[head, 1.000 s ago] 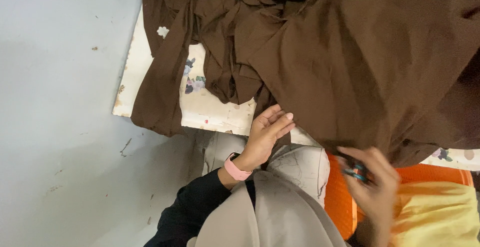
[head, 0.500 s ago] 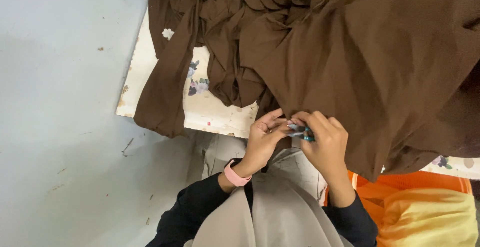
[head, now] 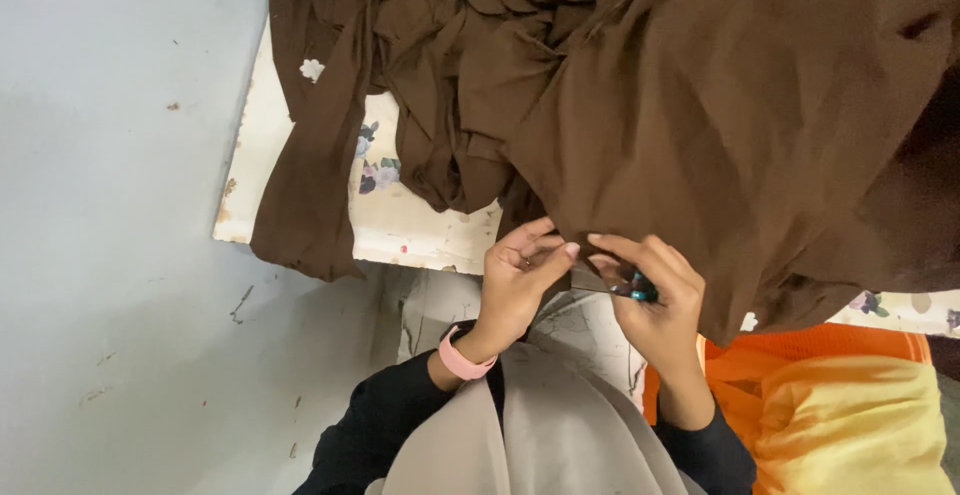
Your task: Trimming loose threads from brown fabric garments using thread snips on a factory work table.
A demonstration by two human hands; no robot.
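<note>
A large brown cloth (head: 700, 115) lies bunched over a cream table with a flower pattern (head: 400, 225). My left hand (head: 515, 280), with a pink wristband, pinches the cloth's near edge between thumb and fingers. My right hand (head: 650, 295) is right beside it, closed on a small tool with teal handles (head: 640, 288), likely small scissors, its tip at the cloth's edge between the two hands. Both hands sit just off the table's front edge, above my lap.
A grey floor (head: 110, 255) fills the left side. An orange and yellow fabric (head: 840, 405) lies at the lower right under the cloth's edge. My beige garment and black sleeves are at the bottom middle.
My right hand came up from the lower right with the small tool and now meets my left hand at the cloth's edge. The left hand stayed on the cloth.
</note>
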